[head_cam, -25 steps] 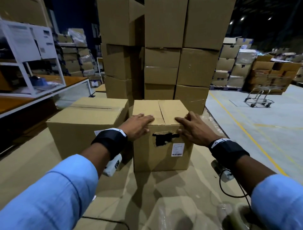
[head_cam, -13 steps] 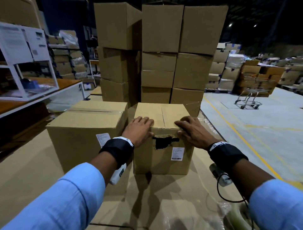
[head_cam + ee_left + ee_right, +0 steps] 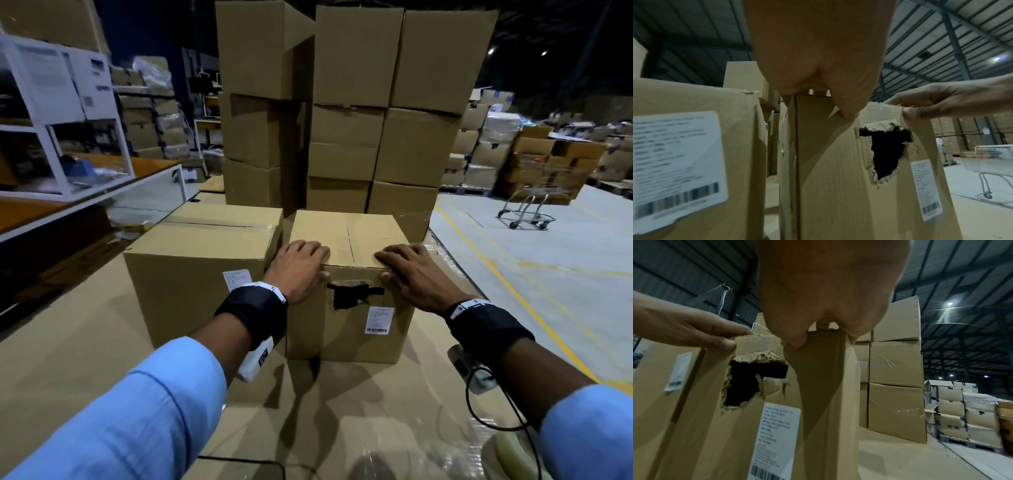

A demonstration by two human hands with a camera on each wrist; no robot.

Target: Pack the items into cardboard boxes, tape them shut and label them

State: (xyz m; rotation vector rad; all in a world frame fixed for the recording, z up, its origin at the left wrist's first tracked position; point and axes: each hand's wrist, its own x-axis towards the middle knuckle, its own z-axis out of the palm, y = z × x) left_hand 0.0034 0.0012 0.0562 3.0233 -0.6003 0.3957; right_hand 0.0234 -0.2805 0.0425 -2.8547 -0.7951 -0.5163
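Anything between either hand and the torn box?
Nothing visible. The left hand and right hand both rest directly on the torn box, fingers over the near top edge, thumbs on the front face either side of the hole.

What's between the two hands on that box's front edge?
Between the left hand and right hand, the box shows bare top flaps with the centre seam; just below, a torn hole. The head view shows this best.
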